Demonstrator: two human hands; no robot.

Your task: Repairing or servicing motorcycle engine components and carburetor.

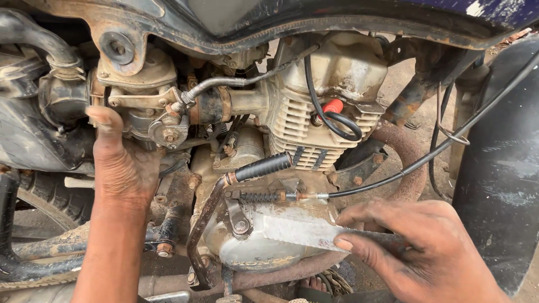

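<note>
Right-hand grip (415, 247) on saw blade (314, 230), long axis pointing left.

The engine (331, 95) is a dull, dirty silver, with pale cream fins streaked with brown grime. A bright red cap (333, 105) sits on it, beside a glossy black cable (337, 120). The kick lever (213, 213) is rusty brown and its grip (263, 166) is black with fine ribs. The round cover (252, 252) below is grey silver, smeared with mud. The blade (303, 230) under the right hand (415, 252) is plain grey metal. The exhaust pipe (404, 151) is orange-brown with rust. The tank (494, 11) above is dark blue with white scratches. The mudguard (499, 185) is shiny black. The left hand (123, 168) is stained dark with grease.
</note>
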